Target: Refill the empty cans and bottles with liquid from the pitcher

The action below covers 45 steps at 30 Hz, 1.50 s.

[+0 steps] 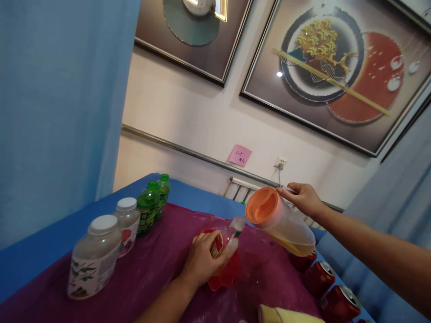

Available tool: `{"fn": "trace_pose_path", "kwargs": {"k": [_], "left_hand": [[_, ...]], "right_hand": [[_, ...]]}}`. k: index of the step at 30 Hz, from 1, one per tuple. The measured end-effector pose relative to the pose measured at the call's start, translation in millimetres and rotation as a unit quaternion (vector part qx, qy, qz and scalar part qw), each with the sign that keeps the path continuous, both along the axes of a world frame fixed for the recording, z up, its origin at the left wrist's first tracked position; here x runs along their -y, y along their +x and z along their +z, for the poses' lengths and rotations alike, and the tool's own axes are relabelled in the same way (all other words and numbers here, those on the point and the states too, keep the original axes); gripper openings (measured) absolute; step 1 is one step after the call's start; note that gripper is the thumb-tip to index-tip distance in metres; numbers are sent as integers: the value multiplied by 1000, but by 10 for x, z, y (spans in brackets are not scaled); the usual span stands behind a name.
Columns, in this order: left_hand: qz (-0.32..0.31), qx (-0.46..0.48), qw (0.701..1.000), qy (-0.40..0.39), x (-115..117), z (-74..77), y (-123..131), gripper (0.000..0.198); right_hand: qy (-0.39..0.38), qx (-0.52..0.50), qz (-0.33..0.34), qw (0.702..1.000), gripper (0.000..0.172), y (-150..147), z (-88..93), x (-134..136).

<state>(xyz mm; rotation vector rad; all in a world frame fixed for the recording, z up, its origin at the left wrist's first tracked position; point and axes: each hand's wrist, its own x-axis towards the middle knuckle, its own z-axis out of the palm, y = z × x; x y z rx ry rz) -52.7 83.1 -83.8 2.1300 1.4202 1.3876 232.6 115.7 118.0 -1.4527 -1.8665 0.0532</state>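
My left hand (202,258) is wrapped round a small clear plastic bottle (233,233) with a red label, its uncapped mouth tilted up and to the right. Beneath this hand lies a red dish (226,276) with a wavy rim, partly hidden. My right hand (305,199) grips the handle of a clear pitcher (291,222), which tips leftward. Its orange lid (264,206) is close to the bottle's mouth. Yellowish liquid lies along the pitcher's lower side. I cannot make out any stream between the two.
Two jars with white lids (96,258) and two green bottles (148,206) line the left side. Several red cans (319,278) stand at the right edge. A folded yellow cloth (286,315) lies in front, on the purple cover (161,264). Blue curtains (60,112) hang on both sides.
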Motion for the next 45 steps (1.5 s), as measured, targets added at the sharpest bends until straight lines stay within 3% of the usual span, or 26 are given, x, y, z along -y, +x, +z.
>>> {"fn": "trace_pose_path", "kwargs": {"k": [8, 45], "left_hand": [[2, 12, 1000, -9, 9, 33, 6, 27], [-9, -1, 1000, -23, -46, -70, -2, 31]], "right_hand": [[5, 6, 1, 1000, 61, 2, 1, -6], [-3, 4, 2, 1000, 61, -30, 5, -1]]}}
